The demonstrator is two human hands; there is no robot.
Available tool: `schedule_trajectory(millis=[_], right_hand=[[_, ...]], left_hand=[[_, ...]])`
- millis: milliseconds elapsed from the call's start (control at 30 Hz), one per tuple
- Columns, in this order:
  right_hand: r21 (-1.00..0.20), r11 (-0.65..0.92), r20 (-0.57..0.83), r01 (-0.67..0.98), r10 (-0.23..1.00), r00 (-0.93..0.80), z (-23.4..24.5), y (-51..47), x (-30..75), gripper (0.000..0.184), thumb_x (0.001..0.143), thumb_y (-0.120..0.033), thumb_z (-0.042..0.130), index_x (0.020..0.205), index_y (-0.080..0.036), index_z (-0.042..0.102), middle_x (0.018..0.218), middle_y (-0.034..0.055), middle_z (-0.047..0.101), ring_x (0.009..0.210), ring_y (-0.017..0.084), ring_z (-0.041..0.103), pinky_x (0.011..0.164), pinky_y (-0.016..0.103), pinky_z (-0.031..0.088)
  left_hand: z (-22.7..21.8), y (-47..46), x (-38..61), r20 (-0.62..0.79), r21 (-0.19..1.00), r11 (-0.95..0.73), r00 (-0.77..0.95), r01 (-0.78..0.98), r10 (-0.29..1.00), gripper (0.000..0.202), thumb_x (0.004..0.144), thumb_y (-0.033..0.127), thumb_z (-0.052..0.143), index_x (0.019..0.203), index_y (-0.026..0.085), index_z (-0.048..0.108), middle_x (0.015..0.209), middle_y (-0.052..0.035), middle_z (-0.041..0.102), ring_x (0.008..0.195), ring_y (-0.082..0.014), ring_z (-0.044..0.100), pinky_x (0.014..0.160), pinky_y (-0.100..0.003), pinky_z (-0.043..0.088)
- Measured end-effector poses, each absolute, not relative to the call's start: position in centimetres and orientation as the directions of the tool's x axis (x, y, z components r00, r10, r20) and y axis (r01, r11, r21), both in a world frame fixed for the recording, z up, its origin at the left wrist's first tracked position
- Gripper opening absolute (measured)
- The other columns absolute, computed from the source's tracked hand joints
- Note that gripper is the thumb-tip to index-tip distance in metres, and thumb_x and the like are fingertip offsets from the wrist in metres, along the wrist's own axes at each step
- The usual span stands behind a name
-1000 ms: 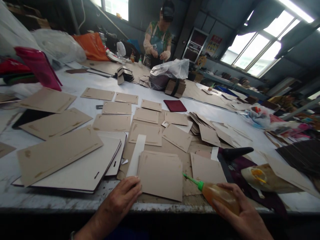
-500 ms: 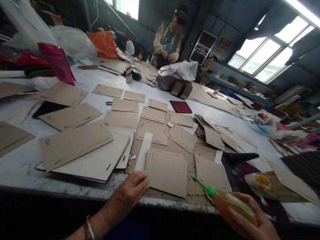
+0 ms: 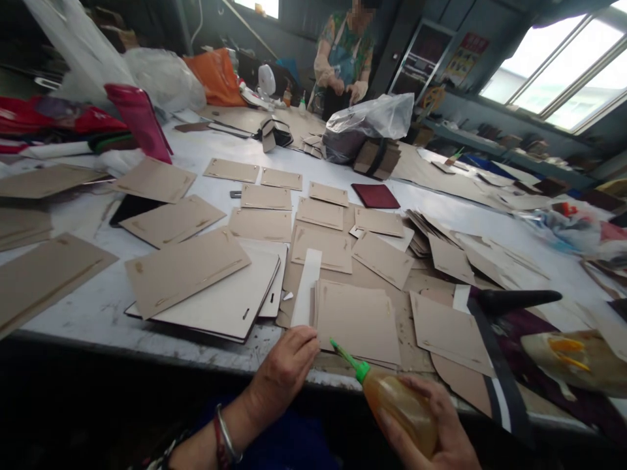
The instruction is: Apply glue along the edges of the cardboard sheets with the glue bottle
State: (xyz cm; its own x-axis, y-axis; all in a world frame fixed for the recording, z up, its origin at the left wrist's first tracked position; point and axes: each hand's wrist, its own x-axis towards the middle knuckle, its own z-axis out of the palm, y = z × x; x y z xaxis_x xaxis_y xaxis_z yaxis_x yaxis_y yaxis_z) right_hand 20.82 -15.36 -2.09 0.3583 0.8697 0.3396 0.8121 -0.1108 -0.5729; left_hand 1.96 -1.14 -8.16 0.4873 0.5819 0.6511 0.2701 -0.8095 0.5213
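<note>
Beside the card stack: left hand lying open, grip apart and holding nothing visible, fingertips resting against the stack's left corner.
Over the stack's near edge: right hand clamping its grip around an amber squeeze bottle, green nozzle swinging in from the stack's right side.
Left of the stack: white strip lying alongside.
Right of the stack: black tapered handle resting on dark cloth.
Beyond the stack: loose card sheets lying across the desk, co-worker standing at the far end.

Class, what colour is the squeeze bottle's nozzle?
The nozzle is green, clearest in the head view.
</note>
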Motion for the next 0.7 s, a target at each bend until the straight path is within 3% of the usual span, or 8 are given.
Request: schedule_trajectory(millis=[100, 333, 700], right_hand=[[-0.464, -0.019, 0.362, 0.886, 0.908, 0.209, -1.6, -15.0, 21.2, 0.031, 0.084, -0.035, 0.064, 0.109, -0.024, 0.051, 0.095, 0.0048, 0.061, 0.081, 0.019, 0.064, 0.071, 0.026, 0.053], [-0.359, 0.039, 0.410, 0.932, 0.904, 0.120, -1.6, -14.9, 21.5, 0.032, 0.086, -0.034, 0.060, 0.112, -0.020, 0.048, 0.092, 0.0071, 0.058, 0.078, 0.019, 0.062, 0.070, 0.027, 0.054], [-0.318, 0.035, 0.437, 0.947, 0.892, 0.114, -1.6, -15.2, 22.0, 0.031, 0.087, -0.035, 0.059, 0.111, -0.018, 0.049, 0.092, 0.0075, 0.057, 0.079, 0.018, 0.062, 0.069, 0.024, 0.054]], left_hand=[[-7.9, -1.1, 2.0, 0.644, 0.532, -0.806, 0.493, 0.262, 0.585, 0.020, 0.095, 0.012, 0.041, 0.096, 0.014, 0.060, 0.095, -0.0092, 0.062, 0.093, -0.0180, 0.061, 0.084, -0.032, 0.056], [-8.1, -1.2, 2.0, 0.637, 0.536, -0.801, 0.495, 0.267, 0.591, 0.022, 0.094, 0.010, 0.040, 0.098, 0.014, 0.061, 0.097, -0.0103, 0.062, 0.096, -0.0189, 0.060, 0.085, -0.033, 0.056], [-8.6, -1.3, 1.8, 0.640, 0.489, -0.818, 0.513, 0.303, 0.572, 0.021, 0.093, 0.008, 0.043, 0.102, 0.012, 0.061, 0.102, -0.0114, 0.063, 0.102, -0.0200, 0.060, 0.092, -0.034, 0.054]])
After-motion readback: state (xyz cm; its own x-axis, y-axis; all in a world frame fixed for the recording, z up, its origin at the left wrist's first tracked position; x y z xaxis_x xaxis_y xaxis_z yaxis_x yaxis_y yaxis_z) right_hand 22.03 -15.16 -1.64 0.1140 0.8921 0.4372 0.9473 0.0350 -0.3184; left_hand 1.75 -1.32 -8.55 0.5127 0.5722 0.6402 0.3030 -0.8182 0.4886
